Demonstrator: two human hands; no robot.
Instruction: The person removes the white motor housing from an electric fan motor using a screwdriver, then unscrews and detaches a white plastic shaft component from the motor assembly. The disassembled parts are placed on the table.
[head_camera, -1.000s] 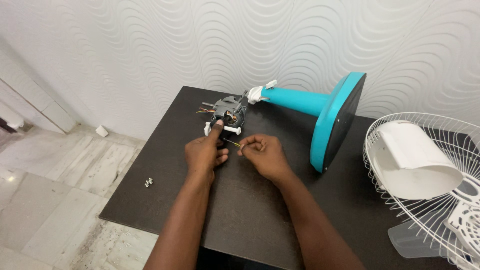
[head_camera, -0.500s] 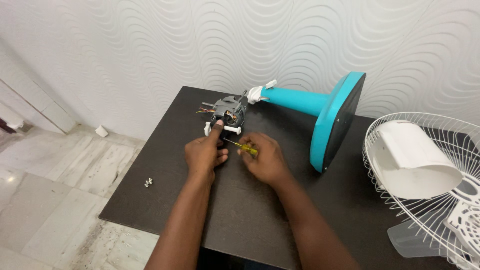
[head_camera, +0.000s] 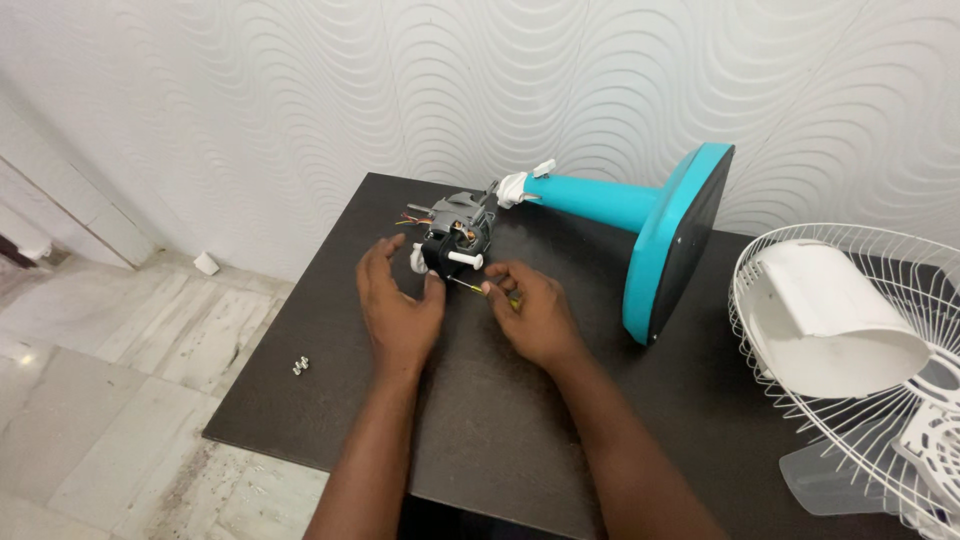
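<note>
Dark table (head_camera: 300, 400) against a wavy white wall, fan motor (head_camera: 455, 238) sitting at the far edge on the teal stand (head_camera: 640, 215), left hand (head_camera: 398, 305) spread loose beside it, right hand (head_camera: 535, 312) pinching a small screwdriver (head_camera: 478, 289) aimed at the motor.

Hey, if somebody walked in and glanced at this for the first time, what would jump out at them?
Most likely the turquoise fan stand, lying on its side across the back of the dark table. Next, the bare fan motor at its near end, with the left hand beside it and the right hand aiming a small screwdriver at it. The white wire fan guard fills the right edge.
</note>
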